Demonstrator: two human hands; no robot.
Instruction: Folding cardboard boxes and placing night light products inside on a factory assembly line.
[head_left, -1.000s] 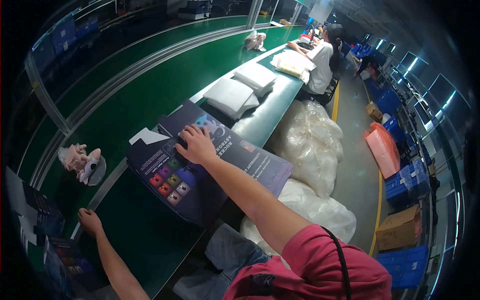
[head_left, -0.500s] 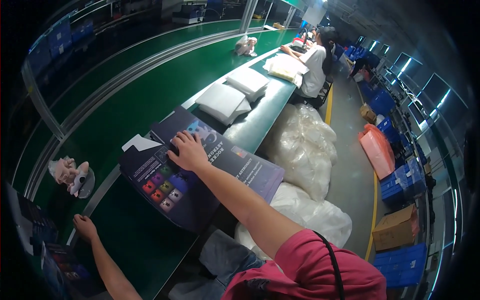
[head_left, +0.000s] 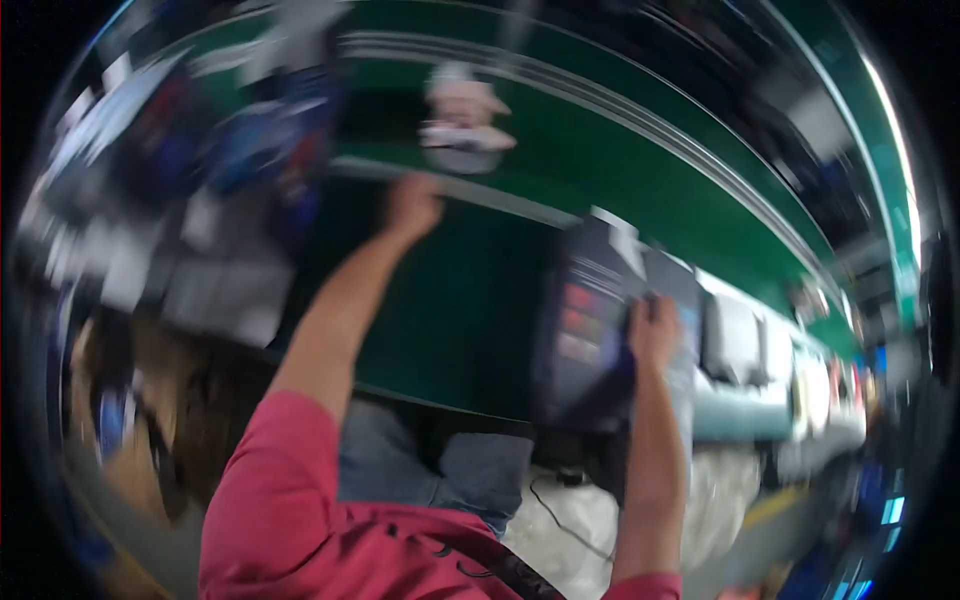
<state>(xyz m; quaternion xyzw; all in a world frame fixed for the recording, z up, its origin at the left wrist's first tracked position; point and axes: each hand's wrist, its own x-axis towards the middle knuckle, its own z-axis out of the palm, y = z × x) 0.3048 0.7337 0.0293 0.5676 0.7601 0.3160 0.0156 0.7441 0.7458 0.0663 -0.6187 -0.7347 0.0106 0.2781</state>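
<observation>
Head view, blurred | right hand (head_left: pixel 653 328) lay flat, fingers together, on large dark printed flat cardboard box (head_left: pixel 600 330) on green table (head_left: pixel 460 310) | left hand (head_left: pixel 412 205) at table's far edge, grip unclear | step: steadying box; next needs firmer two-handed hold.

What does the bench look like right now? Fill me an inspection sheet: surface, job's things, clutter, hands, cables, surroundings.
Surface: green bench top, picture blurred by motion.
Job's things: dark flat printed sheet with coloured squares lies at the bench's near edge.
Clutter: small pink and white object by the far rail; pale flat packs to the right.
Hands: left hand stretched out to the grey rail, grip unclear; right hand rests flat on the sheet.
Cables: thin dark cord below the bench edge.
Surroundings: clear plastic bags on the floor; blurred stacks at left.
</observation>
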